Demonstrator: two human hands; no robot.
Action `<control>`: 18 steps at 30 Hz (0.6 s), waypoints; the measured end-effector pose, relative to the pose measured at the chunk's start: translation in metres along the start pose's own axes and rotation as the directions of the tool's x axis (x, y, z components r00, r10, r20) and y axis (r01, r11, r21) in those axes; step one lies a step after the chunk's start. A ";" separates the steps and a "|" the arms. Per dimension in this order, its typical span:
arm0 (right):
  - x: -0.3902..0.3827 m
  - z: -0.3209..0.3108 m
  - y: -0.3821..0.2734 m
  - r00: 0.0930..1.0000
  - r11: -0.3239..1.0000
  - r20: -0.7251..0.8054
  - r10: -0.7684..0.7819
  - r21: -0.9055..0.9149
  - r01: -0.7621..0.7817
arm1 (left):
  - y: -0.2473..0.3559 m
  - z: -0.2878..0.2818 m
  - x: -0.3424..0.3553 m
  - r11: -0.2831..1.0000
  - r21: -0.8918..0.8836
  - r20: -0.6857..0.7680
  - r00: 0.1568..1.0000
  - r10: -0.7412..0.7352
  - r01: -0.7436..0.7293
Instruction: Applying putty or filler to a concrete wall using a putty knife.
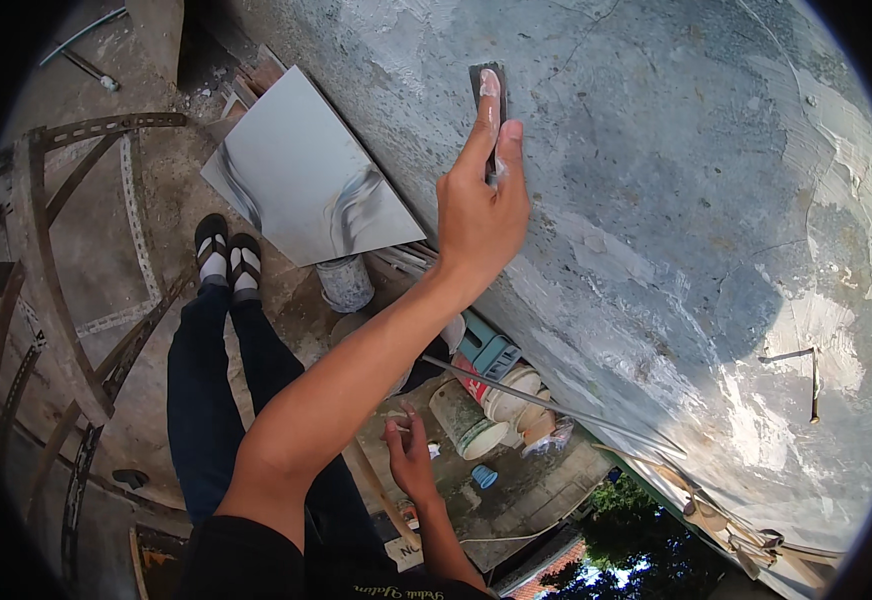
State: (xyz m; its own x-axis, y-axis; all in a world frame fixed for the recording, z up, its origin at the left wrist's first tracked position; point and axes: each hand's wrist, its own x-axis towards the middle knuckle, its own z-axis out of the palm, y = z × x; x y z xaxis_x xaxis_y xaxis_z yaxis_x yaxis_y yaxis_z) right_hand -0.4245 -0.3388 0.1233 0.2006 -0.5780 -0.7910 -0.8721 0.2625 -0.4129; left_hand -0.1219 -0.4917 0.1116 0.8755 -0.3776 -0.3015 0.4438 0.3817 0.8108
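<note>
My left hand [481, 205] reaches up to the grey wall [616, 150] with the arm stretched out. It grips a narrow, dark putty knife [475, 80], whose flat end lies at the wall surface. The index finger lies stretched along the putty knife, with white paste on its tip, and the thumb is beside it. Patches of white plaster [616, 255] cover parts of the wall. Lower down, my right hand [412, 462] hangs away from the wall, its thumb and index finger apart. I make out nothing held in it.
A shiny sheet panel [296, 160] leans near a paste-smeared bucket [344, 285]. Paint pails [466, 420], a blue cup [484, 476] and a long thin rod [546, 400] are lower right. Curved, slotted metal frames [51, 270] stand at left. A bent nail [814, 390] sticks from the wall.
</note>
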 end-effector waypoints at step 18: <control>-0.015 0.017 0.004 1.000 0.999 -0.027 0.016 0.034 -0.015 | 0.009 0.002 0.002 0.995 0.082 -0.033 0.998 0.056 -0.054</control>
State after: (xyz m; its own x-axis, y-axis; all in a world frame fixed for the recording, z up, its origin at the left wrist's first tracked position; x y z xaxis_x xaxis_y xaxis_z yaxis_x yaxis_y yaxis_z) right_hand -0.4233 -0.3161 0.1257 0.1746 -0.5943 -0.7851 -0.8592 0.2974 -0.4162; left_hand -0.1164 -0.4906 0.1195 0.9049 -0.3278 -0.2715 0.3791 0.3308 0.8642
